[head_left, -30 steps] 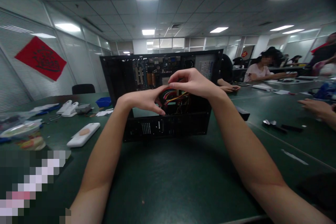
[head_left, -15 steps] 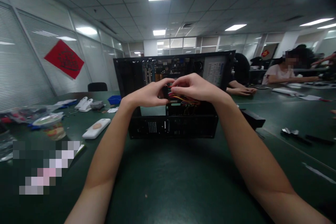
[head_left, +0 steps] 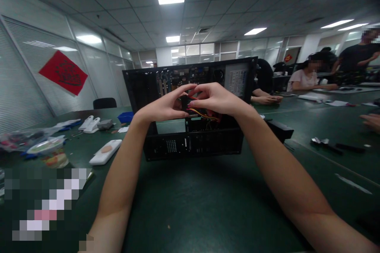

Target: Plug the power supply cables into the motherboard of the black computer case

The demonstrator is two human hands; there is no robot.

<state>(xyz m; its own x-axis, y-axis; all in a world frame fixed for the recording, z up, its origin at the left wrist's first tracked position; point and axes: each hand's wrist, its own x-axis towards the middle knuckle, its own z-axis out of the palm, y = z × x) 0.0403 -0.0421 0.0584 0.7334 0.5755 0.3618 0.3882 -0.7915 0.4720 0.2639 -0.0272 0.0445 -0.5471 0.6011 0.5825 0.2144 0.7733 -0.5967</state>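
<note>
A black computer case (head_left: 213,142) stands on the table with its open side toward me. Inside show a circuit board (head_left: 181,75) and a power supply with a pale label (head_left: 236,81). My left hand (head_left: 164,104) curls round a small dark part (head_left: 185,103) in the middle of the case, thumb below and fingers above. That part's kind is mostly hidden. My right hand (head_left: 218,99) pinches a power cable against the part's right side. The cable's red and yellow wires (head_left: 203,114) hang below the fingers. The connector itself is covered by the fingertips.
A white phone-like object (head_left: 106,152) and a food cup (head_left: 56,158) lie to the left. Behind them is a blue box (head_left: 125,117). To the right sits a black boxy part (head_left: 279,129). Other people sit and stand along the table's right side.
My view has swung slightly right, and a standing person has come into sight at the far right. Both hands stay at the same spot, the right fingers closer to the dark part.
</note>
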